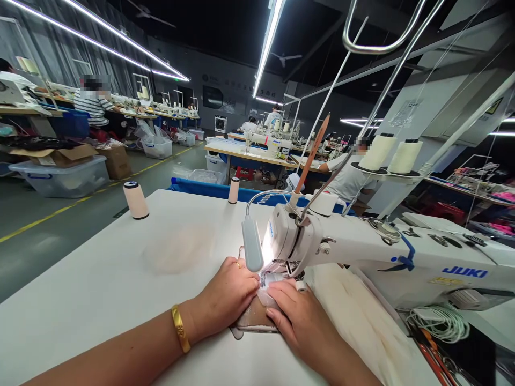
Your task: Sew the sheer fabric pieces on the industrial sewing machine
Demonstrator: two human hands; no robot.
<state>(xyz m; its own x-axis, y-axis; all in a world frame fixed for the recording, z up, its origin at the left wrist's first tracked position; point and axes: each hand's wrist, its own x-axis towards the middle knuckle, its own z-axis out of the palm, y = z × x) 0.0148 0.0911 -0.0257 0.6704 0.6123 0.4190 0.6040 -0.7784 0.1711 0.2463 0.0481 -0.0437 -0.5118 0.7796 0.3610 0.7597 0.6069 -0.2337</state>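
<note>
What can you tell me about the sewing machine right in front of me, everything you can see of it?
The sewing machine is white with a blue JUKI mark on its arm, lying across the white table from the right. A small lamp on a bendy neck shines at its needle end. Both hands, left hand and right hand, press pale fabric flat there. Two cream thread cones stand on a rack behind it.

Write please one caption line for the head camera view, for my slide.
Left hand and right hand press a pale fabric piece flat under the lit head of a white sewing machine.
</note>
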